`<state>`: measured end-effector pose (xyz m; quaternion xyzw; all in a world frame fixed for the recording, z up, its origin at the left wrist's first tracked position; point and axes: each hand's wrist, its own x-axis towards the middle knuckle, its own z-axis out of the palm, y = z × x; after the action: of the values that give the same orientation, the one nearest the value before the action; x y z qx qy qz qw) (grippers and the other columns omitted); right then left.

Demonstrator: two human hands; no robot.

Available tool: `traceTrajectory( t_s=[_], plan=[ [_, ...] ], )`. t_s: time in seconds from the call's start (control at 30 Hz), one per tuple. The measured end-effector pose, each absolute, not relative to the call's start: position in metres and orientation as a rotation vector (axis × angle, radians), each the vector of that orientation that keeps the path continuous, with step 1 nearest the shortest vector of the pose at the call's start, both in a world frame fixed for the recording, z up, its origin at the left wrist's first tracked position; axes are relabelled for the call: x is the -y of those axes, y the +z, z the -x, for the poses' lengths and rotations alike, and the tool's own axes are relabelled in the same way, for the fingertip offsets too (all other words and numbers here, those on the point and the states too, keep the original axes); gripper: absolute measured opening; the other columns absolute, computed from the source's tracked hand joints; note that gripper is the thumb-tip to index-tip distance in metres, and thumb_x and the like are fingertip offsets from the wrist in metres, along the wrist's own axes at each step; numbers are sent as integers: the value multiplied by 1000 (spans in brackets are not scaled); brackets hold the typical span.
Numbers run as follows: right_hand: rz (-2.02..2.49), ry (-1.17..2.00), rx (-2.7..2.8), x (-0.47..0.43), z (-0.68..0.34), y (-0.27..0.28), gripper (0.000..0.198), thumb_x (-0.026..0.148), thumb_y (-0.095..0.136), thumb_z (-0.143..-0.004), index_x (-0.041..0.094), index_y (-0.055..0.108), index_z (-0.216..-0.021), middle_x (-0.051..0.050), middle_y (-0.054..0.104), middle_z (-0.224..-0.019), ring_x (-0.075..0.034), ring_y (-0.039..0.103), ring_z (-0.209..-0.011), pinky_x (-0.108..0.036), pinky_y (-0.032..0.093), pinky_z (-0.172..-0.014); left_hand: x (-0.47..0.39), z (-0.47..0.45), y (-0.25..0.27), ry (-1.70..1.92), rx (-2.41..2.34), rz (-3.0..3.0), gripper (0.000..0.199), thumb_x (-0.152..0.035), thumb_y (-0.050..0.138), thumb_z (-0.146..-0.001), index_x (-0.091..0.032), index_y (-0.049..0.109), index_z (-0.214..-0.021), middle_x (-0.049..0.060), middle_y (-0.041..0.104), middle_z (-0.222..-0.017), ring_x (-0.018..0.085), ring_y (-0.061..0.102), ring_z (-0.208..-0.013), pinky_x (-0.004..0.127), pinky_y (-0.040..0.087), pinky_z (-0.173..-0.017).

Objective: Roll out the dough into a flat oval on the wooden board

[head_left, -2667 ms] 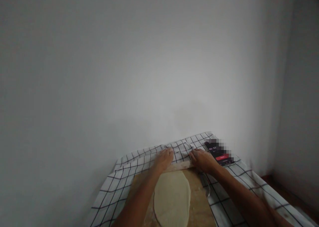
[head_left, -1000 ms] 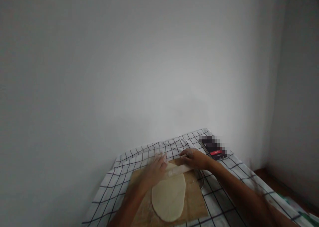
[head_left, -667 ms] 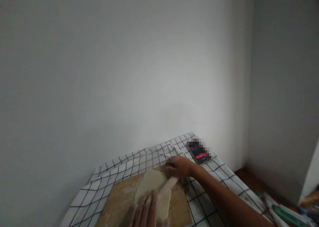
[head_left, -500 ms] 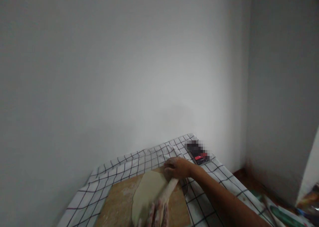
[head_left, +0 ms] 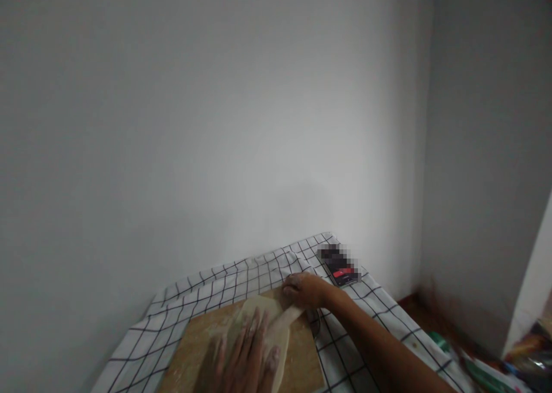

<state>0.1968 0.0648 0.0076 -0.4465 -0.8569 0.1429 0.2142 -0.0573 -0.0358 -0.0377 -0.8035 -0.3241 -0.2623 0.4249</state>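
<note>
A pale, flat sheet of dough (head_left: 254,305) lies on a floury wooden board (head_left: 194,341). My right hand (head_left: 304,289) is closed around the far end of a floured rolling pin (head_left: 288,317), which slants across the dough. Stretched out with its fingers apart, my left hand (head_left: 245,353) lies over the dough and the near stretch of the pin. That hand hides the pin's near end, so I cannot tell how much of the palm presses on wood or dough. Flour whitens the fingers of both hands.
A white cloth with dark grid lines (head_left: 142,341) covers the table under the board. A partly blurred phone (head_left: 342,275) rests beyond my right hand. Behind stands a plain wall (head_left: 259,123). Packages (head_left: 532,353) sit at the lower right.
My left hand has slid left and forward over the dough, its fingers now spread. The pin's near part has swung left with it, while my right hand stays at the far end.
</note>
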Motion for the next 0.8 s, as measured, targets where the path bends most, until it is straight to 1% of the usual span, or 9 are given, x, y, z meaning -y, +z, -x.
traceTrajectory(
  t_s=[0.07, 0.13, 0.2, 0.3, 0.4, 0.53, 0.67, 0.73, 0.8],
  plan=[
    [1233, 372, 2395, -64, -196, 7, 31, 31, 45, -100, 20, 71, -112, -8, 73, -118, -22, 68, -106, -30, 49, -89, 22, 64, -29, -561, 825, 2073, 49, -17, 46, -95, -32, 56, -140, 5, 59, -147, 31, 55, -135, 60, 30, -120],
    [1211, 340, 2423, -61, -195, 8, 32, 29, 43, -102, 18, 69, -118, -10, 70, -124, -22, 65, -113, -31, 48, -96, 5, 65, -21, -440, 944, 2107, 47, -11, 45, -93, -31, 62, -132, 6, 54, -151, 35, 54, -135, 61, 42, -110],
    [1183, 301, 2465, -56, -192, 7, 30, 26, 44, -102, 17, 68, -116, -11, 69, -125, -22, 62, -119, -34, 46, -102, -14, 64, -14, -338, 1063, 2145, 43, -10, 48, -93, -30, 66, -126, 8, 54, -151, 37, 53, -135, 58, 51, -100],
    [1163, 235, 2525, -42, -190, 2, 24, 22, 49, -99, 16, 70, -109, -13, 66, -131, -26, 53, -132, -42, 39, -113, -39, 61, -6, -275, 1150, 2220, 43, -10, 50, -93, -27, 65, -129, 12, 57, -148, 37, 59, -129, 54, 57, -91],
    [1266, 100, 2448, -17, -191, -6, 26, 21, 47, -100, 19, 69, -115, -12, 63, -137, -27, 43, -142, -46, 34, -118, -51, 61, -4, -291, 1158, 2286, 46, -7, 51, -92, -26, 64, -132, 13, 58, -146, 34, 59, -129, 51, 56, -96],
    [1487, -72, 2198, 26, -184, -13, 36, 24, 36, -104, 25, 67, -123, -8, 66, -135, -26, 48, -140, -47, 35, -119, -48, 60, -5, -335, 1142, 2329, 39, -11, 51, -95, -28, 67, -127, 9, 58, -146, 35, 57, -131, 55, 53, -100],
    [1598, -154, 2071, 64, -168, -28, 40, 30, 36, -104, 25, 63, -134, -9, 61, -143, -28, 44, -143, -47, 39, -118, -29, 66, -6, -412, 1125, 2354, 37, -20, 45, -100, -26, 64, -131, 9, 58, -147, 34, 55, -134, 55, 50, -104],
    [1586, -231, 2050, 79, -162, -47, 48, 34, 39, -103, 29, 48, -150, -7, 55, -150, -29, 44, -144, -47, 45, -114, -15, 76, -10, -484, 1104, 2349, 41, -22, 43, -101, -25, 59, -139, 9, 58, -147, 30, 52, -137, 51, 46, -110],
    [1535, -321, 2053, 93, -160, -70, 67, 41, 44, -100, 34, 20, -163, -6, 51, -152, -31, 49, -140, -50, 52, -105, 2, 91, -16, -532, 1034, 2354, 46, -25, 43, -101, -27, 52, -146, 6, 56, -150, 27, 49, -141, 48, 42, -115]
  ],
)
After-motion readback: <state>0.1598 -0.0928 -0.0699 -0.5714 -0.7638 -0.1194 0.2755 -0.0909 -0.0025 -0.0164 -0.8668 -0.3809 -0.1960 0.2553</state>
